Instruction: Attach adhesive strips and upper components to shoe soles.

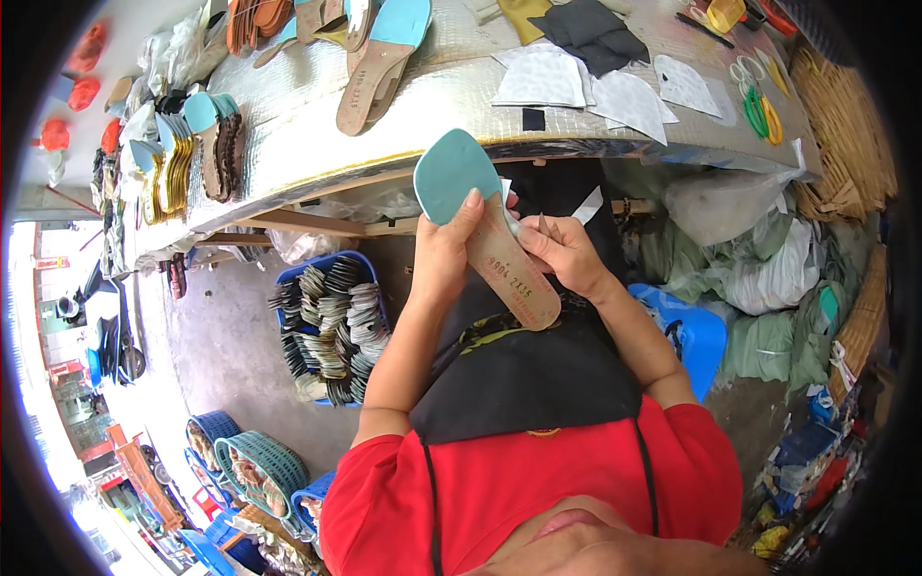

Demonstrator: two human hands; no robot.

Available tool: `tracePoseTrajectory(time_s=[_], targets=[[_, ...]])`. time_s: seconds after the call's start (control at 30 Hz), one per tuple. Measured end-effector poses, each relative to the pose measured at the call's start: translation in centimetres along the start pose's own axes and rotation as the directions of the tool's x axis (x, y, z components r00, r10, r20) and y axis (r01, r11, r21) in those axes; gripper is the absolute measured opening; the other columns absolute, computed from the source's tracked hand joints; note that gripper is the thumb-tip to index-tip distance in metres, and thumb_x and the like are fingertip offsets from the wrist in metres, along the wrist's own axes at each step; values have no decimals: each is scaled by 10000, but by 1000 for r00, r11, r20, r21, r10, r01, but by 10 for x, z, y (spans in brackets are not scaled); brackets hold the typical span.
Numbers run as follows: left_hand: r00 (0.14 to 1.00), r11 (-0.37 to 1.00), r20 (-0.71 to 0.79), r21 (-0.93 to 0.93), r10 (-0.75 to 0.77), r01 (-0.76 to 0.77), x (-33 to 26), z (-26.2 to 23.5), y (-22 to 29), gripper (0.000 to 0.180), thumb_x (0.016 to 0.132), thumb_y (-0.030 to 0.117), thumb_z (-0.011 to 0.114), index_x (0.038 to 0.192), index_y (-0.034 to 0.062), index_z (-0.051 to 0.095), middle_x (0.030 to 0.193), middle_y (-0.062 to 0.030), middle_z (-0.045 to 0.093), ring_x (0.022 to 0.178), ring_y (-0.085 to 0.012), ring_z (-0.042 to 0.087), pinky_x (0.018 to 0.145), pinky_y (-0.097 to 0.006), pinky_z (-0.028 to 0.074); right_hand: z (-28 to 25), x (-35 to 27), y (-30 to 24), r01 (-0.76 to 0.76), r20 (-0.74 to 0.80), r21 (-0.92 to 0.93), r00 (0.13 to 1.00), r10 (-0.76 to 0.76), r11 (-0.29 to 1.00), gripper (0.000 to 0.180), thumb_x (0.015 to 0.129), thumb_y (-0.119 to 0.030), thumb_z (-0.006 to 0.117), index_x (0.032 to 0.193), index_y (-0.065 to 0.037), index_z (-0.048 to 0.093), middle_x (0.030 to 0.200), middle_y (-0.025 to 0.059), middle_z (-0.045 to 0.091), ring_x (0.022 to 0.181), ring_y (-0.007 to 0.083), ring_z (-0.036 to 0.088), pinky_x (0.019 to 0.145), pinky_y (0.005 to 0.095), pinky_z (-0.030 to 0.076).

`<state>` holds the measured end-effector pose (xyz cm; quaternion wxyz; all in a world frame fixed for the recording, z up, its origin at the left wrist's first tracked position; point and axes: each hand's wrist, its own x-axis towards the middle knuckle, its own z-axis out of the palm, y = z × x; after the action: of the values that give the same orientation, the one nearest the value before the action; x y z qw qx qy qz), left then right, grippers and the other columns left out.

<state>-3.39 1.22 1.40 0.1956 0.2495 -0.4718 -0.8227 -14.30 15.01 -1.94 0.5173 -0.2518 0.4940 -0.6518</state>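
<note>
A flat shoe insole [477,221] with a teal front part and a tan heel part is held up in front of me, below the table edge. My left hand [444,252] grips its middle, thumb across the teal part. My right hand [565,252] is against the insole's right edge, pinching a thin pointed tool, with a white strip [587,204] sticking up behind it. A black apron covers my lap under both hands.
The silver-covered table [317,134] carries more teal and tan insoles [379,58], stacked soles [197,144], grey and white cut pieces [576,67] and green scissors [761,110]. A blue crate of grey soles [331,322] stands left of my knees. Filled bags [768,269] and wicker baskets [845,144] lie right.
</note>
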Motion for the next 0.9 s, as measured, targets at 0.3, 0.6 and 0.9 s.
tracePoseTrajectory(time_s=[0.3, 0.6, 0.9], targets=[[979, 990, 202, -123, -40, 66, -6, 3, -1, 543, 925, 336, 594, 1278, -54, 463, 1185, -202, 591, 1069, -245, 602, 931, -392, 483, 3, 1, 7, 176, -114, -279, 970, -215, 944, 239, 967, -163, 547, 827, 19, 617, 658, -54, 526, 639, 23, 431, 545, 228, 364], [997, 984, 48, -166, -57, 64, -7, -4, -10, 423, 975, 298, 521, 1188, -67, 508, 975, -149, 644, 927, -240, 651, 806, -382, 535, -6, -9, 37, 379, 5, -685, 856, -517, 622, 122, 883, -95, 613, 909, 13, 663, 756, 115, 660, 638, 215, 656, 569, 311, 496], [992, 997, 103, 27, -73, 71, -7, 5, -10, 263, 892, 206, 653, 985, -21, 557, 717, -58, 552, 611, -157, 558, 631, -354, 551, -11, -3, -15, 200, -177, -616, 908, -381, 762, 272, 935, -199, 588, 1104, 6, 649, 871, 120, 710, 813, 206, 691, 705, 295, 522]])
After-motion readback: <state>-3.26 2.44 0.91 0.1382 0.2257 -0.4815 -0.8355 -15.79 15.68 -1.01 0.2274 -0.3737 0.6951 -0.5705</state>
